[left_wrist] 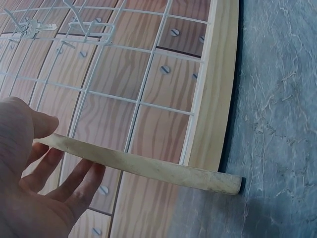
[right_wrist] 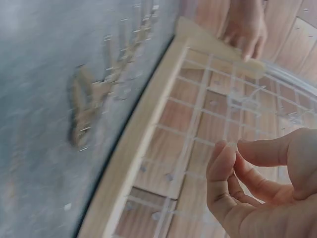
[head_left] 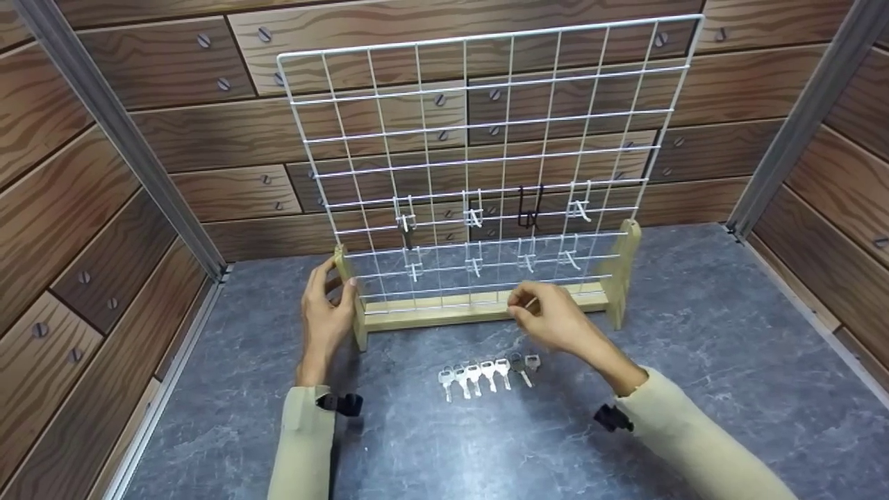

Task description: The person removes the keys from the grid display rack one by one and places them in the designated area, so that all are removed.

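My left hand point(head_left: 326, 316) grips the left wooden end post point(left_wrist: 138, 166) of a stand, thumb on one side and fingers on the other. The stand carries a white wire grid point(head_left: 486, 163) with two rows of small hooks point(head_left: 474, 218). A key point(left_wrist: 33, 28) hangs on a hook in the left wrist view. My right hand point(head_left: 552, 316) is before the stand's lower rail, thumb and index fingertips together, other fingers curled; no object shows between them. Several silver keys point(head_left: 488, 375) lie in a row on the table, nearer me than the right hand.
The grey marbled tabletop point(head_left: 229, 417) spreads around the stand. Wood-patterned walls point(head_left: 167, 69) enclose the back and sides, with metal corner posts point(head_left: 132, 139). One hook point(head_left: 529, 215) in the upper row is dark. Black devices point(head_left: 615, 418) are strapped at both wrists.
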Available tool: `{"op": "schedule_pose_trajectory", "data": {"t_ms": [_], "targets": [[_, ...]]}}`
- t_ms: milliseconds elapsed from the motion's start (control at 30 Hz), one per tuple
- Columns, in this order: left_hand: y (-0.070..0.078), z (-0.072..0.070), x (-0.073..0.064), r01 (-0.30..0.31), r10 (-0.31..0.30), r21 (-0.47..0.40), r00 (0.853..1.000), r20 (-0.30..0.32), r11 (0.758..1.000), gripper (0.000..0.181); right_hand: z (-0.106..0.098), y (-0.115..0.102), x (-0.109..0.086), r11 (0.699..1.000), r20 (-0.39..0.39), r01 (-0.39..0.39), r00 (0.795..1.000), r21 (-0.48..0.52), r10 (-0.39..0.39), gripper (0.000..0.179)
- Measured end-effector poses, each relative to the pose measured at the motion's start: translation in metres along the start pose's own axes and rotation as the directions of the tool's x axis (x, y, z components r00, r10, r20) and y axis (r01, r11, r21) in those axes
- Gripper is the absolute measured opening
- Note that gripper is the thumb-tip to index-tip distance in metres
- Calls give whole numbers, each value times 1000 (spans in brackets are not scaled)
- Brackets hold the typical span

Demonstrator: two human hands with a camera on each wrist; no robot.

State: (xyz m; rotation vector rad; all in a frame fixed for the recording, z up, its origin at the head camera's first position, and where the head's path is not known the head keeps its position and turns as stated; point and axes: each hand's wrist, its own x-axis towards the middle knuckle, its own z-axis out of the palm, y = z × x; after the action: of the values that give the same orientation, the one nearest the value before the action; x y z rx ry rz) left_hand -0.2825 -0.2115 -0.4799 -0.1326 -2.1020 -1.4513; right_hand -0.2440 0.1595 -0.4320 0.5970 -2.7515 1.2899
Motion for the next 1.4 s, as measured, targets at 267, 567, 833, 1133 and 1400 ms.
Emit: {"op": "schedule_pose_trajectory", "data": {"t_ms": [267, 567, 833, 1133, 1400], "targets": [[0, -1, 1, -15, 15, -3, 1000, -12, 1000, 48, 10, -34, 12, 994, -104, 75, 992, 77, -67, 6], [-2, 3, 0, -16, 16, -35, 1000, -7, 999, 47, 29, -63, 29, 966, -287, 232, 939, 115, -192, 11], [-1, 1, -2, -2, 2, 4, 1000, 15, 1000, 49, 46, -74, 44, 940, -371, 313, 896, 139, -244, 20], [-2, 0, -2, 2, -2, -3, 1000, 11, 1000, 49, 65, -83, 62, 923, -433, 335, 872, 189, -228, 22], [0, 0, 1, 8, -8, -6, 1000, 6, 1000, 49, 78, -94, 85, 901, -530, 403, 805, 159, -266, 17]]}}
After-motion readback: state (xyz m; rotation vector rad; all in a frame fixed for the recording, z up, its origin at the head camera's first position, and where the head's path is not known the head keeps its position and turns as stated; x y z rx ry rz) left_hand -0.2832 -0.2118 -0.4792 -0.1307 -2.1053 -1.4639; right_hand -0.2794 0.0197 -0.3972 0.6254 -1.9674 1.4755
